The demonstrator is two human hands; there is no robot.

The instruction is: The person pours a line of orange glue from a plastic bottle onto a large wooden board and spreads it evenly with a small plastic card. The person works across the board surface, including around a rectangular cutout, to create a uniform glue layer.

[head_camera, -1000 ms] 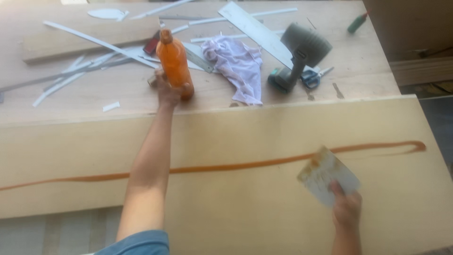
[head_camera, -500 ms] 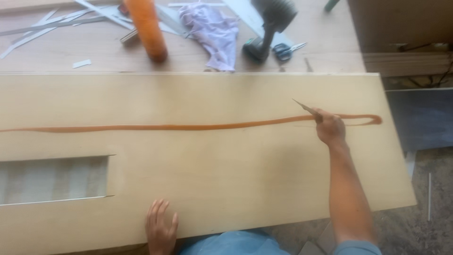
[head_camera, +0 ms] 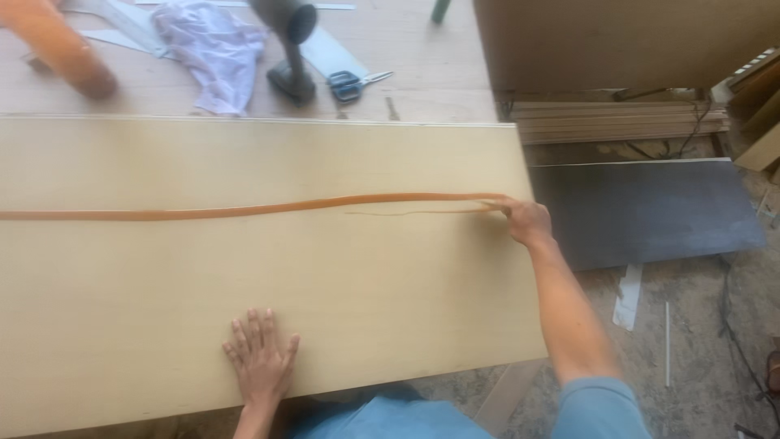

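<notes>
While the left hand (head_camera: 260, 358) lay flat and open on the pale board's (head_camera: 244, 268) near edge, the right hand (head_camera: 526, 221), closed on something I could not make out, met the orange glue line (head_camera: 244, 210) at its far end, spreading apparently underway and wanting a steady stroke along it.

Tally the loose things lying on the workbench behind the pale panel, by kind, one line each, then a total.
Orange bottle: 1
Crumpled white cloth: 1
Dark power tool: 1
Blue-handled scissors: 1
Total: 4
Thin offcut strips at the top edge are cut off by the frame and left uncounted.
</notes>
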